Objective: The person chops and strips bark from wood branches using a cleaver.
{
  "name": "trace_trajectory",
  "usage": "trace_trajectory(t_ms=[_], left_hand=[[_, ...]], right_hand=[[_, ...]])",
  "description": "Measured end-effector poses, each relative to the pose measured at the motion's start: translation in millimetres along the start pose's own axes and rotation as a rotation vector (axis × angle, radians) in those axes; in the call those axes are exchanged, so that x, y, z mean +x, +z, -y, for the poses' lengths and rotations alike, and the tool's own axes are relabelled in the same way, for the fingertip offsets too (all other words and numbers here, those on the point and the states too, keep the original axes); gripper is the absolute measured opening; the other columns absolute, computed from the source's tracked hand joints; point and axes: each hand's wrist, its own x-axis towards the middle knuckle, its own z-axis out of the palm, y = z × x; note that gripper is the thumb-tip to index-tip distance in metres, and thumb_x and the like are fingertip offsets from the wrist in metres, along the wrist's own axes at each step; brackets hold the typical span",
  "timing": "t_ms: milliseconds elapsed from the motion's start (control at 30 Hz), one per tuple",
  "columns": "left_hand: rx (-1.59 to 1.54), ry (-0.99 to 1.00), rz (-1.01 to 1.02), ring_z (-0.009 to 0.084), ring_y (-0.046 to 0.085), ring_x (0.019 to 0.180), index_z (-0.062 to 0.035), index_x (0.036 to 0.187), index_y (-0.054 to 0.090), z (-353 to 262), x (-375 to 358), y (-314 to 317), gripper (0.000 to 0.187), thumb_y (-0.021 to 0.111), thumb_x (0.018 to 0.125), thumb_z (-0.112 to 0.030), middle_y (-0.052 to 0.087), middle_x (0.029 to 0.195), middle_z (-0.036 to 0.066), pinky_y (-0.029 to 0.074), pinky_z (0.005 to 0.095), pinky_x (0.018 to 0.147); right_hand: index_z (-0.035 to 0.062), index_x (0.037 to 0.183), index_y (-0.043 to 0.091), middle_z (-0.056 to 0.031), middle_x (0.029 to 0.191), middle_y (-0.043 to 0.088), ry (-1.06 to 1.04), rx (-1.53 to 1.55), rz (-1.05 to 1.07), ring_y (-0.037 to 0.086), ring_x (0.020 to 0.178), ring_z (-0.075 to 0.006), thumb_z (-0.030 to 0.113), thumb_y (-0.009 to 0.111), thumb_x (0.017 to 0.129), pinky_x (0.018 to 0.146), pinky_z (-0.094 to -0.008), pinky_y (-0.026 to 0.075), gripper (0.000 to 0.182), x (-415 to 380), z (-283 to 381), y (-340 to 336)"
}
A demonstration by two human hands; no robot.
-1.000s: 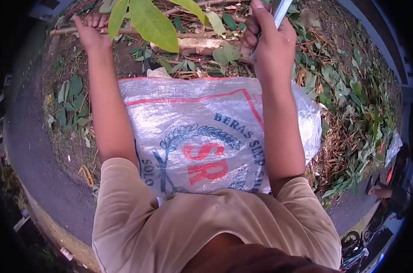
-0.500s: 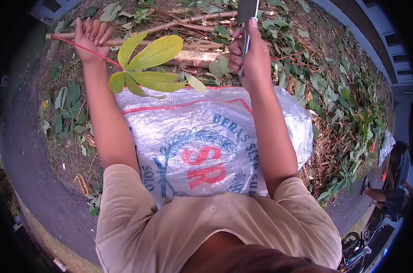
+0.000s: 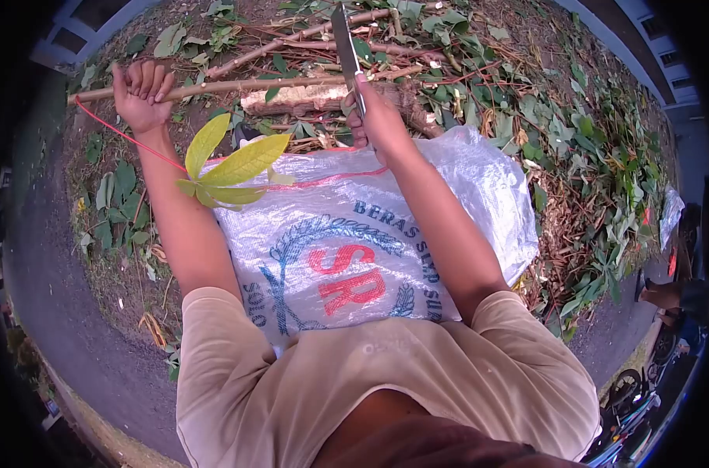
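Note:
My left hand (image 3: 145, 95) is wrapped round a long thin stick (image 3: 237, 87) near its left end. From that end a red stalk with a yellow-green leaf (image 3: 241, 161) hangs over my left forearm and the sack's edge. My right hand (image 3: 372, 115) grips a broad knife (image 3: 345, 43), its blade pointing up and away, beside the right part of the stick. Beneath the stick lies a thick log (image 3: 303, 99) with pale, stripped wood. A white woven sack (image 3: 331, 203) with red and blue print covers my lap.
Cut leaves and twigs (image 3: 557, 132) litter the ground ahead and to the right. More branches (image 3: 307, 37) lie beyond the log. Paved road (image 3: 50, 281) runs along the left. At the far right are a person's leg (image 3: 662, 295) and parked bicycles (image 3: 623, 386).
My right hand and the knife have moved left, and the blade now tilts left. The leaf has swung left and down. My left hand is slightly lower, still on the stick.

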Motion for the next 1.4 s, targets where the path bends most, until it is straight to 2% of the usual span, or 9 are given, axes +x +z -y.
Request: trace_trajectory(t_ms=[233, 333, 467, 767, 900, 967, 1033, 1233, 1400], left_hand=[[0.075, -0.021, 0.010, 0.0076, 0.027, 0.050, -0.0157, 0.063, 0.035, 10.3, 9.1, -2.2, 0.059, 0.036, 0.114, -0.046, 0.030, 0.058, -0.005, 0.030, 0.0244, 0.050], [-0.047, -0.050, 0.063, 0.0083, 0.029, 0.051, -0.0155, 0.062, 0.034, 8.5, 9.9, -7.9, 0.060, 0.037, 0.113, -0.047, 0.032, 0.058, -0.004, 0.031, 0.0256, 0.051], [-0.022, -0.034, 0.089, 0.0085, 0.030, 0.049, -0.0148, 0.062, 0.035, 6.5, 5.9, -12.7, 0.061, 0.038, 0.113, -0.048, 0.031, 0.056, -0.004, 0.032, 0.0251, 0.051], [-0.121, -0.021, 0.133, 0.0082, 0.030, 0.049, -0.0153, 0.062, 0.035, -20.6, -3.2, -11.9, 0.061, 0.041, 0.112, -0.050, 0.031, 0.057, -0.005, 0.031, 0.0251, 0.050], [-0.132, -0.012, 0.127, 0.0080, 0.028, 0.047, -0.0163, 0.062, 0.035, -17.3, -2.9, -9.5, 0.061, 0.040, 0.112, -0.050, 0.029, 0.055, -0.005, 0.030, 0.0249, 0.049], [-0.102, -0.012, 0.057, 0.0080, 0.027, 0.047, -0.0165, 0.062, 0.035, -11.6, -2.8, -11.3, 0.060, 0.040, 0.112, -0.051, 0.029, 0.055, -0.005, 0.029, 0.0248, 0.048], [-0.109, -0.006, 0.062, 0.0082, 0.027, 0.046, -0.0165, 0.062, 0.035, -11.7, -1.1, -16.7, 0.060, 0.040, 0.111, -0.051, 0.029, 0.055, -0.005, 0.029, 0.0248, 0.048], [0.136, 0.076, -0.283, 0.0089, 0.031, 0.051, -0.0173, 0.062, 0.036, -18.0, -15.2, 9.1, 0.063, 0.039, 0.109, -0.060, 0.032, 0.054, -0.005, 0.036, 0.0276, 0.065], [-0.099, -0.088, -0.044, 0.0085, 0.031, 0.051, -0.0164, 0.063, 0.037, -21.1, -16.0, -24.9, 0.063, 0.045, 0.106, -0.061, 0.030, 0.053, -0.006, 0.034, 0.0274, 0.065]], right_hand=[[0.0052, 0.097, 0.052, -0.0013, 0.070, 0.043, -0.825, 0.104, -0.022, 0.035, 0.052, -0.0084, 0.056, 0.041, 0.110, 0.049, -0.0260, 0.031, 0.054, -44.8, 106.5, 23.9], [0.0086, 0.097, 0.050, 0.0001, 0.065, 0.041, -0.960, 0.137, -0.133, 0.037, 0.050, -0.0105, 0.060, 0.040, 0.109, 0.047, -0.0278, 0.031, 0.054, 16.1, 17.6, 19.2], [0.0102, 0.099, 0.051, 0.0025, 0.066, 0.040, 0.393, 0.184, -0.011, 0.035, 0.048, -0.0088, 0.059, 0.047, 0.107, 0.043, -0.0257, 0.028, 0.049, 28.3, -58.6, -16.7], [0.0101, 0.100, 0.053, 0.0014, 0.068, 0.043, -0.484, 0.026, 0.027, 0.037, 0.054, -0.0063, 0.051, 0.045, 0.110, 0.049, -0.0246, 0.031, 0.042, -36.4, 104.5, 28.4], [0.0109, 0.094, 0.048, 0.0013, 0.068, 0.043, -0.823, -0.061, -0.088, 0.037, 0.054, -0.0076, 0.054, 0.042, 0.111, 0.049, -0.0251, 0.031, 0.047, -6.4, 67.5, 31.7], [0.0116, 0.093, 0.046, 0.0018, 0.065, 0.041, -0.588, -0.232, -0.136, 0.036, 0.052, -0.0089, 0.061, 0.046, 0.108, 0.047, -0.0254, 0.029, 0.052, 24.2, -22.9, 14.7], [0.0121, 0.093, 0.047, 0.0025, 0.063, 0.039, 0.312, -0.072, -0.101, 0.034, 0.051, -0.0086, 0.064, 0.053, 0.104, 0.046, -0.0258, 0.028, 0.053, 22.4, -57.9, -5.7], [0.0121, 0.094, 0.051, 0.0037, 0.064, 0.040, 0.037, 0.060, 0.003, 0.035, 0.051, -0.0064, 0.049, 0.071, 0.099, 0.046, -0.0256, 0.027, 0.042, -1.0, 6.0, 13.8], [0.0085, 0.087, 0.058, 0.0067, 0.063, 0.044, -0.405, -0.037, -0.009, 0.038, 0.051, -0.0050, 0.031, 0.077, 0.097, 0.047, -0.0252, 0.029, 0.031, -15.2, 72.3, 18.8]])
